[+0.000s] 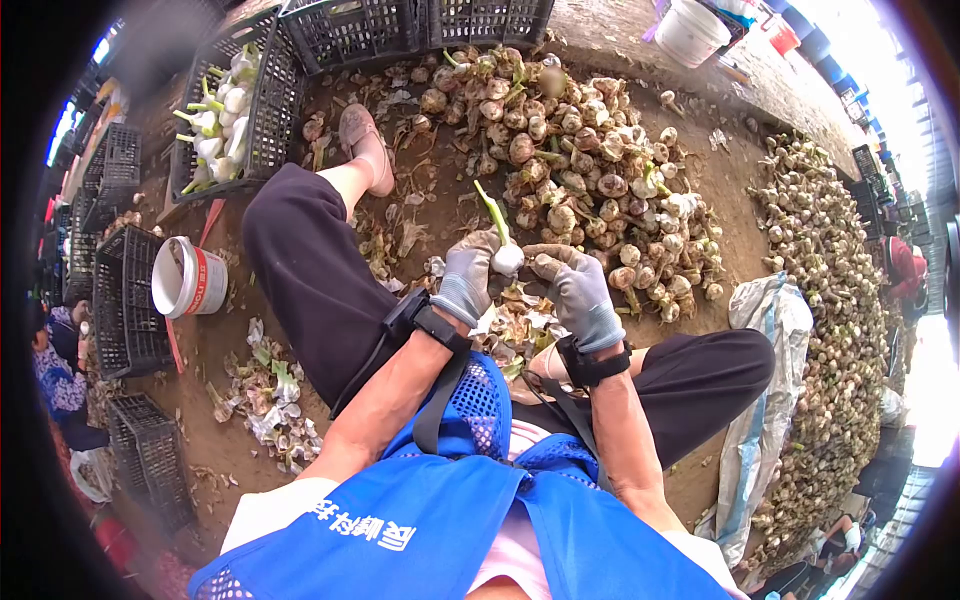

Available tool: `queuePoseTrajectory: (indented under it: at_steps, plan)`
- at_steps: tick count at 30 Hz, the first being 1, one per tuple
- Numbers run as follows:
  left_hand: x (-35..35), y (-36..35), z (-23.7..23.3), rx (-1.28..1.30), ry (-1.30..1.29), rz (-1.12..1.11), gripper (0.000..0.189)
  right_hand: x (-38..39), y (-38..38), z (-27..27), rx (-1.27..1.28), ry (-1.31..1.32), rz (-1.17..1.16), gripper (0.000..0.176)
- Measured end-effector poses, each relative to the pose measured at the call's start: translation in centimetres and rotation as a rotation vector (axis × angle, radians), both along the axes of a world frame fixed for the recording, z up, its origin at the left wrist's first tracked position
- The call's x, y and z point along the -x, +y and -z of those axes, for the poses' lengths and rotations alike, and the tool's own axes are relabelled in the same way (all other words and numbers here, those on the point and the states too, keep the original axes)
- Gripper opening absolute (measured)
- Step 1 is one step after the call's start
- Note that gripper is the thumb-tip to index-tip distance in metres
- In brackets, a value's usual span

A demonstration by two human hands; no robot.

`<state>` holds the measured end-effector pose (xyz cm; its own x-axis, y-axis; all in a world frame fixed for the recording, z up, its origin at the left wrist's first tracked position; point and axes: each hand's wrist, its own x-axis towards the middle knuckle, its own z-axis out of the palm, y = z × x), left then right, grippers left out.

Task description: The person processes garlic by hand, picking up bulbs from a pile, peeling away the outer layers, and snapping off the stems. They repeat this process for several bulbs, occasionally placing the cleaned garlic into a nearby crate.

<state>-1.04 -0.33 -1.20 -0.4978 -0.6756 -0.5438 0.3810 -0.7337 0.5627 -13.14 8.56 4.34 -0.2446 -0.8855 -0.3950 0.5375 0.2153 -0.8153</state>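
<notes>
A white, peeled garlic bulb (507,259) with a green stem (491,211) pointing up and left is between my two gloved hands. My left hand (467,278) is closed on it at the bulb's left side, by the base of the stem. My right hand (578,290) has its fingers curled, with the fingertips at the bulb's right side; whether they grip it cannot be made out. Just beyond my hands lies a heap of unpeeled garlic (590,170). Loose peelings (515,325) lie on the ground below the bulb.
A black crate (270,120) holds peeled garlic at the upper left. Left of my leg stands a white bucket (190,277), near more black crates (130,300). At right are a white sack (765,390) and a long garlic pile (830,350). Other people sit at the far edges.
</notes>
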Motion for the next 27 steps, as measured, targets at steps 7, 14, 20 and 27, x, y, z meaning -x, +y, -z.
queuePoseTrajectory:
  at_steps: [7,14,20,27]
  plan:
    - [0.2,1.0,-3.5,0.585,-0.23,0.033,0.016,-0.7,-0.4,0.9,-0.097,0.851,-0.144,0.018]
    - [-0.9,0.2,-4.5,0.68,-0.268,0.369,0.016,-1.7,0.1,1.4,-0.063,0.984,-0.108,0.015]
    - [-1.4,-0.5,-3.7,0.468,-0.115,0.375,0.013,-0.9,0.5,0.7,-0.055,0.649,-0.107,0.014]
    - [-1.0,0.3,-2.0,0.22,0.147,0.375,0.061,0.4,0.8,2.9,-0.031,0.126,0.085,0.008]
